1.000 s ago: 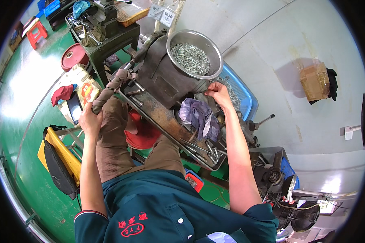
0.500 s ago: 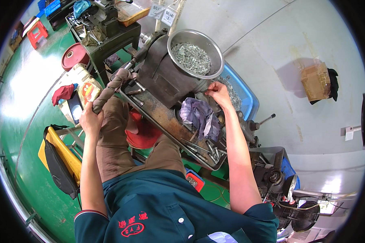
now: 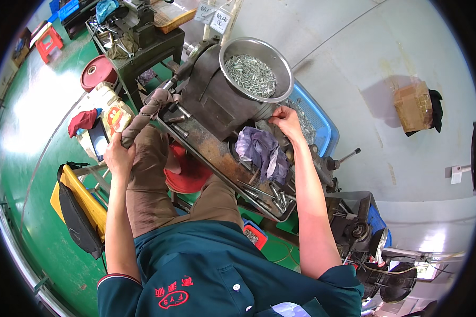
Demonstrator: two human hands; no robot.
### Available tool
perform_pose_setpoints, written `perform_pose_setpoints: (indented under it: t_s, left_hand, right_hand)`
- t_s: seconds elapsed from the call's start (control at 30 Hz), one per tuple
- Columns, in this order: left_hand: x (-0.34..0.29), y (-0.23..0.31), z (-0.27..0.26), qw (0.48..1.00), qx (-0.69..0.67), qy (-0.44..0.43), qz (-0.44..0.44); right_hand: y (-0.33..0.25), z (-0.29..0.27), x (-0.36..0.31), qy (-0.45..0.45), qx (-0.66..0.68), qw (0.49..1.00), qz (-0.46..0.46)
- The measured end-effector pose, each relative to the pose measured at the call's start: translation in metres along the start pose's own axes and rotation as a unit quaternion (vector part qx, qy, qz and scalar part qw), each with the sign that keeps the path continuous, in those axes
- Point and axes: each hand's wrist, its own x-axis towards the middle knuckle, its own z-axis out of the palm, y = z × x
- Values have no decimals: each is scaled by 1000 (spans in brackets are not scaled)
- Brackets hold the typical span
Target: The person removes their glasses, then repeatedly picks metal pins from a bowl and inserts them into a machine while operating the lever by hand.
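Note:
My left hand (image 3: 119,156) grips the end of a long cloth-wrapped lever (image 3: 145,113) that runs up to a dark metal machine (image 3: 217,103). My right hand (image 3: 285,119) reaches to the machine's right side, just under the rim of a steel bowl (image 3: 288,79) filled with several small silvery metal pieces; its fingers are curled at the machine, and what they pinch is hidden. A crumpled purple-grey rag (image 3: 262,153) lies beside my right forearm on the rusty tray (image 3: 211,153).
A blue crate (image 3: 320,124) of metal parts sits behind the machine. Loose rods and tools lie at the tray's near end (image 3: 272,195). A red stool (image 3: 188,174) is under my legs, a yellow frame (image 3: 79,203) at left, and a green workbench (image 3: 143,47) behind.

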Motion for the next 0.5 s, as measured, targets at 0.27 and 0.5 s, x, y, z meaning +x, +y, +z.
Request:
perform_pose_setpoints:
  t_s: [0.27,0.5]
  left_hand:
    - [0,-1,1,1000,-2,-11,-8]
    - [0,1,0,1000,-3,-8,-9]
  right_hand:
    - [4,0,1,6,3,1000,2]
    - [1,0,0,5,2,1000,1]
